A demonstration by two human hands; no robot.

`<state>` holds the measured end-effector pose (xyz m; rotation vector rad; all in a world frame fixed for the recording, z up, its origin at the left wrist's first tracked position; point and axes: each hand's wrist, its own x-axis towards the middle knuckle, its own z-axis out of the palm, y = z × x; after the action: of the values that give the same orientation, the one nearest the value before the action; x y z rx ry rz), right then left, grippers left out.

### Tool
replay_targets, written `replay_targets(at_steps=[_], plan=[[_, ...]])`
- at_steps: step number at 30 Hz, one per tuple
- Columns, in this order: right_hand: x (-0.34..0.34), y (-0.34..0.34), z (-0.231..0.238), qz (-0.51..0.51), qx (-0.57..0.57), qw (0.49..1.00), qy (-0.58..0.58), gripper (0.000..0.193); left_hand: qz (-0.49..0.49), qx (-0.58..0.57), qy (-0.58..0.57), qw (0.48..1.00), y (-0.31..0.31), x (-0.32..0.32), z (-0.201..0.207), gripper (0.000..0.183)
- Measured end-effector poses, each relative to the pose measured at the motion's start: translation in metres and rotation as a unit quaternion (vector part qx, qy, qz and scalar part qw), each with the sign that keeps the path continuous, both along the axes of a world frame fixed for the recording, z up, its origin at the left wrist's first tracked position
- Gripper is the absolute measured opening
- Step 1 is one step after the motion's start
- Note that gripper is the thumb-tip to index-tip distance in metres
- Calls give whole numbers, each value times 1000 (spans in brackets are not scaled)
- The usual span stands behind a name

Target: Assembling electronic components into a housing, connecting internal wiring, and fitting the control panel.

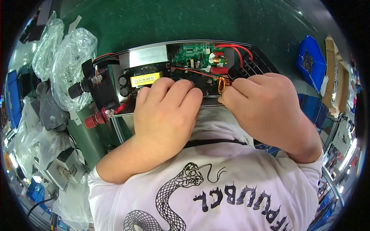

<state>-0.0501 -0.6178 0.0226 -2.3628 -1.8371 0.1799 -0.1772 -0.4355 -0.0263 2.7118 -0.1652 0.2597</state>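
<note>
An opened electronic power unit [143, 57] lies crosswise in front of me, its long metal housing showing the boards inside. It carries a yellow-wrapped transformer [146, 79], a green circuit board [189, 56] and a copper-wound coil [223, 84]. My left hand [167, 111] bends over the near edge, fingers curled down beside the transformer, fingertips hidden. My right hand [266, 106] is closed beside the coil, near the right end; what its fingers pinch is hidden. A black end panel [262, 61] sits tilted behind it. Black [77, 91] and red terminal posts [96, 119] stick out at the left end.
Clear plastic bags [75, 54] are heaped on the left. A blue bin [311, 63] of small dark screws stands at the right, next to a cardboard box [336, 73]. Red wires [235, 47] loop up at the unit's right end. Beneath lies a green work surface [154, 21].
</note>
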Motion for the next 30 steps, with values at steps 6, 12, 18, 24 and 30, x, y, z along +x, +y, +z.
replay_targets(at_steps=[6,12,18,24,30], plan=[[0,1,1,-7,-14,1000,-2,16,-17,5,1,1000,3,-2,-2,26],[3,1,2,-9,-18,1000,23,16,-25,39,-27,999,2,-4,-5,29],[6,4,2,-8,-42,999,27,18,-12,60,-2,998,0,-2,-5,30],[5,4,-1,-26,-24,999,13,20,-10,50,5,999,1,-2,-5,29],[7,2,0,-22,-28,999,27,21,-17,19,-11,1000,2,-2,-8,28]])
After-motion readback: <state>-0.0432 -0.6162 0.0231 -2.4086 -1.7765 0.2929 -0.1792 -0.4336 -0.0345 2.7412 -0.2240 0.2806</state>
